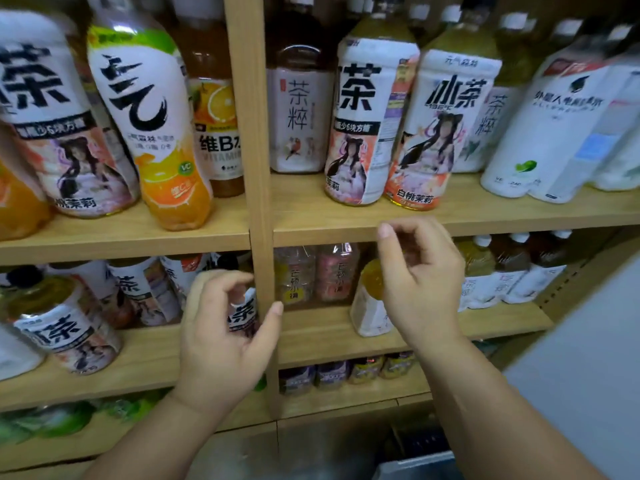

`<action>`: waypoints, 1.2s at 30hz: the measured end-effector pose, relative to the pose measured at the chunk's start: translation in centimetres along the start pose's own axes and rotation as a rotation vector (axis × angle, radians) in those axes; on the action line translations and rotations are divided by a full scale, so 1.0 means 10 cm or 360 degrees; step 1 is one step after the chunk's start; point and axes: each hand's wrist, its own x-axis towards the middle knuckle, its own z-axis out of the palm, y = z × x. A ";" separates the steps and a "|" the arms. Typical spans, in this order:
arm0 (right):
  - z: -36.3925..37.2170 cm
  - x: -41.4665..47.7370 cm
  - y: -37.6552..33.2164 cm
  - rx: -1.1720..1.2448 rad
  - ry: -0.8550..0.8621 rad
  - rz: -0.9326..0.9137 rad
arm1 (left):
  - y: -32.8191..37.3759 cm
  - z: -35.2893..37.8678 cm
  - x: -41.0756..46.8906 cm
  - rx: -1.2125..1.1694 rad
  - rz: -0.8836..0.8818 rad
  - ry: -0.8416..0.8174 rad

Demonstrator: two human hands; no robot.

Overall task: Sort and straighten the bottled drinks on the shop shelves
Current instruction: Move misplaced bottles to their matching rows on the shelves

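- Wooden shop shelves (485, 216) fill the wall ahead, split by an upright post (247, 133).
- Left hand (225, 337) is half curled, thumb apart from the fingers, gripping nothing. It hovers in front of a tea bottle (244, 315) on the middle shelf, just left of the post.
- Right hand (424, 282) is loosely curled and holds nothing, in front of a yellow drink bottle (369, 306) right of the post.
- Both bottles stand upright, long axis vertical, tops partly hidden by the hands.
- On the board above, more bottles (374, 133) stand caps up, labels facing out.
- Small bottles (346, 374) line the shelf below.
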 end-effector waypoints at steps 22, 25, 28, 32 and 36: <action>-0.50 1.35 0.73 0.0228 -0.0782 0.0497 | 1.06 1.08 1.46 -0.0642 -0.0649 -0.0241; -0.56 1.41 0.76 0.0400 -0.0869 0.0571 | 1.03 1.04 1.45 -0.0664 -0.0698 -0.0221; -0.60 1.42 0.80 0.0516 -0.0894 0.0606 | 0.99 1.02 1.40 -0.0554 -0.0708 -0.0178; -0.59 1.39 0.80 0.0515 -0.0893 0.0540 | 1.01 1.02 1.37 -0.0585 -0.0733 -0.0134; -0.54 1.36 0.78 0.0363 -0.0780 0.0457 | 1.00 0.99 1.38 -0.0702 -0.0795 -0.0183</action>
